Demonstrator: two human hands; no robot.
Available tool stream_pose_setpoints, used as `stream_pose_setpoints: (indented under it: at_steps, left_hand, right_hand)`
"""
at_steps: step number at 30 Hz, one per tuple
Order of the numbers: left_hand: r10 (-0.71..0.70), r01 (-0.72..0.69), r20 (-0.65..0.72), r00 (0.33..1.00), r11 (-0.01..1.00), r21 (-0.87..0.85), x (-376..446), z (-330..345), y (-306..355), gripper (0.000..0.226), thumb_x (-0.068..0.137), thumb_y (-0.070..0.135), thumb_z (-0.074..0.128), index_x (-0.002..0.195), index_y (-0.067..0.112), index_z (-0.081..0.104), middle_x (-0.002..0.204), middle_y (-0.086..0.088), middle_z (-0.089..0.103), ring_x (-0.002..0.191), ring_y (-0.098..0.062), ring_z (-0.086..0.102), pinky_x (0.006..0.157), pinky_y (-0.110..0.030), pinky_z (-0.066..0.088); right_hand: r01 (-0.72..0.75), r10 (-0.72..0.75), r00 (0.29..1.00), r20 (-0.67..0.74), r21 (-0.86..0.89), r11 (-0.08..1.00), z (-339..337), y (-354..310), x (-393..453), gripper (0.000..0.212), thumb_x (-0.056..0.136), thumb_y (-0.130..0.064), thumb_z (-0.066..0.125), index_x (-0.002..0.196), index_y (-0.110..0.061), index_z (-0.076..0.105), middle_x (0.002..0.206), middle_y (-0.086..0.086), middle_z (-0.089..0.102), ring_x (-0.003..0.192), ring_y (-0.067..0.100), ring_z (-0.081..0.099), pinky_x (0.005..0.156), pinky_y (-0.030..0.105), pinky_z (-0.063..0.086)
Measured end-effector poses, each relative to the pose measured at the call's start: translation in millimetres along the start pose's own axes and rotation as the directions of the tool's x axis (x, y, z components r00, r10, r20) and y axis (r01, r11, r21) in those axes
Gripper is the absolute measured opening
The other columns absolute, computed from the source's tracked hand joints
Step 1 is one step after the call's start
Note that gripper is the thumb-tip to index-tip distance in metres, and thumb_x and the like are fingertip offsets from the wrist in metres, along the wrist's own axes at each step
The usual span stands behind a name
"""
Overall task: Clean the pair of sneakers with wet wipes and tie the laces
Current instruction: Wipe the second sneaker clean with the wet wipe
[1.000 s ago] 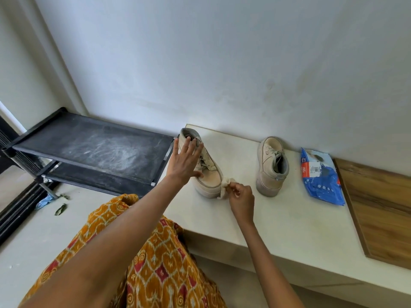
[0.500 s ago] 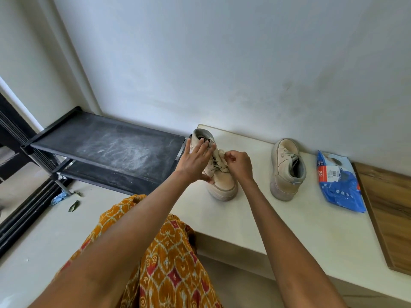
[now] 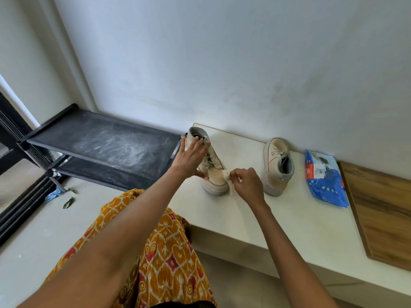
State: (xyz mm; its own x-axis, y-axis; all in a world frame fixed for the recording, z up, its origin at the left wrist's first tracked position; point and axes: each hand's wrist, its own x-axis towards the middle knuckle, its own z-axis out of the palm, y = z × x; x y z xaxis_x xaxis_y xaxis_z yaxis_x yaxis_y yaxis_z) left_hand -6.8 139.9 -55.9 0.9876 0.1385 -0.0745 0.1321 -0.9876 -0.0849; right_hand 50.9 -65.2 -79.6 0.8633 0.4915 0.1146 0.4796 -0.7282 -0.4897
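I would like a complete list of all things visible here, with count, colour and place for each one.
sneakers: 2, beige, on the white ledge; the second stands to the right, by the wall
wet wipe: 1, white, at the near sneaker's toe
wipes pack: 1, blue, right of the sneakers
wooden board: 1, brown, far right
shoe rack: 1, black, left
left hand: 1, holds the near sneaker
right hand: 1, pinches the wipe
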Motion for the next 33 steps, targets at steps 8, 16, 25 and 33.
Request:
stream_pose_setpoints:
  at_steps: [8, 16, 25, 33]
  left_hand:
    - [0.013, -0.013, 0.012, 1.000, 1.000, -0.009, 1, 3, -3, 0.115, 0.074, 0.069, 0.056, 0.150, 0.015, -0.012, 0.158, -0.007, -0.008, 0.145, -0.027, -0.013, 0.113, -0.059, -0.004]
    - [0.028, -0.028, 0.024, 0.999, 0.999, -0.034, 2, 1, -3, 0.116, 0.074, 0.066, 0.059, 0.149, 0.015, -0.013, 0.158, -0.008, -0.008, 0.145, -0.027, -0.013, 0.114, -0.057, -0.006]
    - [0.013, -0.012, 0.024, 1.000, 1.000, -0.025, 2, 2, -1, 0.117, 0.074, 0.068, 0.058, 0.149, 0.014, -0.014, 0.158, -0.008, -0.010, 0.144, -0.027, -0.014, 0.114, -0.058, -0.006]
    - [0.001, 0.000, 0.040, 0.999, 1.000, -0.009, 1, -2, 0, 0.115, 0.075, 0.065, 0.059, 0.149, 0.013, -0.013, 0.158, -0.008, -0.008, 0.145, -0.027, -0.012, 0.114, -0.058, -0.005]
  right_hand:
    - [0.292, -0.289, 0.956, 0.041, -0.200, 0.935, 14, -41, 15, 0.019, 0.088, -0.019, 0.058, 0.096, -0.020, 0.075, 0.089, 0.008, 0.071, 0.090, 0.031, 0.054, 0.068, 0.037, 0.044]
    - [0.333, -0.339, 0.939, 0.058, -0.396, 0.855, -3, -18, 27, 0.017, 0.065, -0.017, 0.082, 0.073, -0.030, 0.076, 0.062, -0.002, 0.064, 0.067, 0.026, 0.057, 0.054, 0.029, 0.040]
    - [0.456, -0.440, 0.890, 0.119, -0.235, 0.859, -11, 6, 20, 0.010, 0.077, -0.017, 0.073, 0.083, -0.024, 0.076, 0.074, -0.001, 0.066, 0.078, 0.027, 0.057, 0.061, 0.034, 0.042]
    - [0.393, -0.341, 0.913, 0.224, -0.256, 0.883, 0, -26, 29, 0.023, 0.092, -0.022, 0.055, 0.105, -0.024, 0.073, 0.096, 0.003, 0.067, 0.099, 0.027, 0.050, 0.074, 0.034, 0.038]
